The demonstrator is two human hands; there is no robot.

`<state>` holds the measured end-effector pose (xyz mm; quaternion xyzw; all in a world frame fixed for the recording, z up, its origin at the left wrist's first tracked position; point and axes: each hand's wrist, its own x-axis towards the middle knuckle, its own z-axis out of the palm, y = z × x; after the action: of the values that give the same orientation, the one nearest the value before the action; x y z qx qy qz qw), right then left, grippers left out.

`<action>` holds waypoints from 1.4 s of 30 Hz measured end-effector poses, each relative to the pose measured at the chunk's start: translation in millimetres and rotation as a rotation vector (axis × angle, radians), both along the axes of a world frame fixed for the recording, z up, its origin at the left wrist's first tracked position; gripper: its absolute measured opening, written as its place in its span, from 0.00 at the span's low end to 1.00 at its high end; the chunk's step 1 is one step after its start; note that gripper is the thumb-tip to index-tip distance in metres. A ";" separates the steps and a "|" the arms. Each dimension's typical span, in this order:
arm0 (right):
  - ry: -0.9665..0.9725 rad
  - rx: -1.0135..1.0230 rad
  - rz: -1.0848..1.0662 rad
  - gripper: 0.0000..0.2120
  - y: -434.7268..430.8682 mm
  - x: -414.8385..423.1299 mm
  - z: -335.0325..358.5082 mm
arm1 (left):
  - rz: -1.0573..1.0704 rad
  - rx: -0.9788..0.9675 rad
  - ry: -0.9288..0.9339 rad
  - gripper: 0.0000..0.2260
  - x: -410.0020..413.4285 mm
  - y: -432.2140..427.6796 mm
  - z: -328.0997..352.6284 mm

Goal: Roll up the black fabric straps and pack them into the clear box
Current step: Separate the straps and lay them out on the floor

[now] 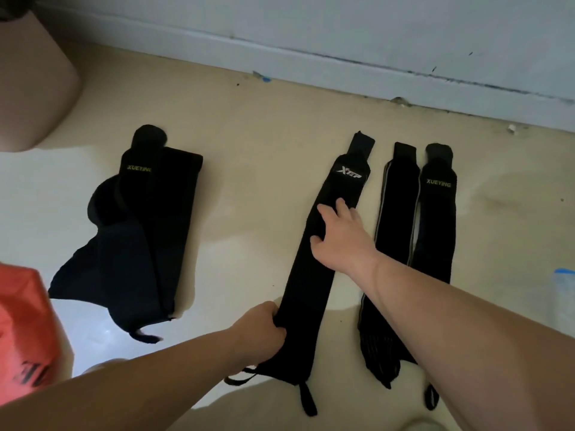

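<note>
Several black fabric straps lie flat on the beige floor. The middle one, marked XTEP (pixel 314 269), stretches from the far end toward me. My left hand (pixel 263 326) grips its left edge near the close end. My right hand (pixel 340 234) rests spread on its middle, fingers straight, pressing it down. To the right lie a striped strap (pixel 395 213) and a XUEYING strap (pixel 435 228) side by side. A looser pile of straps (pixel 140 237) sits at the left. A clear box edge with a blue clip (pixel 564 293) shows at the far right.
A white baseboard and wall (pixel 342 42) run along the back. A tan rounded container (pixel 31 82) stands at the upper left. Something red-orange with black print (pixel 25 331) sits at the lower left. Bare floor (pixel 249 181) lies between the pile and the middle strap.
</note>
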<state>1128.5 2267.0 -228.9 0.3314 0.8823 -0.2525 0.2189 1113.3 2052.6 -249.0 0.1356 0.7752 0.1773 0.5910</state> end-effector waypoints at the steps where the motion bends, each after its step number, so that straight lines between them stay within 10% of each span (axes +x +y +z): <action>1: -0.065 -0.059 0.003 0.36 -2.8 -1.6 -4.4 | -0.046 -0.002 0.021 0.09 0.2 -2.7 -1.4; 7: -0.312 -0.072 0.139 0.42 4.3 -0.7 -20.6 | -0.133 0.049 0.202 0.12 0.5 -15.9 -4.1; 14: 0.020 0.315 0.251 0.28 -18.9 15.1 -12.3 | -0.238 0.095 0.304 0.13 -0.2 -2.6 -4.3; 28: -0.107 -0.025 0.135 0.31 44.6 44.7 -19.4 | -0.286 0.286 0.278 0.22 1.8 41.8 -5.1; 42: -0.293 0.088 0.232 0.43 61.4 72.8 -8.8 | -0.199 0.300 0.251 0.21 -0.5 40.0 -3.3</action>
<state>1201.3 2328.4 -237.6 0.2698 0.8835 -0.1359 0.3580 1112.8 2092.6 -252.3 0.3187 0.7905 0.2131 0.4777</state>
